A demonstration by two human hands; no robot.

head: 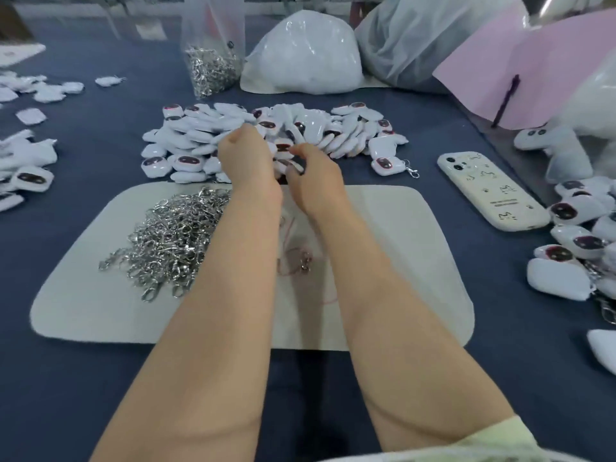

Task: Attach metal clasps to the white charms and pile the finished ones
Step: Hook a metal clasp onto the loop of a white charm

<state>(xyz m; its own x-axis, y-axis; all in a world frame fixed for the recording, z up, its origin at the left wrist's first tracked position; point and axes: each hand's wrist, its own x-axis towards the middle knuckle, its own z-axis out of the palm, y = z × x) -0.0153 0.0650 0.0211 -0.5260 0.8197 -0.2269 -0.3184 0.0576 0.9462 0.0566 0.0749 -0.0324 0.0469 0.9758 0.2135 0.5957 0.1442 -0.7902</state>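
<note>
Digging into the charm pile [200, 128], the right hand [316, 176] pinches 1 charm [284, 158]; fingertips of the left hand [246, 158] are hidden. A loose pinch could drop it short of the clasps [173, 228]

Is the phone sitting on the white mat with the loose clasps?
No: the phone lies on the blue tablecloth to the right of the white mat, whose left part holds the clasp heap.

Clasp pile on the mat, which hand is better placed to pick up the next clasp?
Left hand, probably. The clasp pile lies on the left side of the mat, beside that forearm; the right hand appears to pinch a charm and would have to cross over.
</note>
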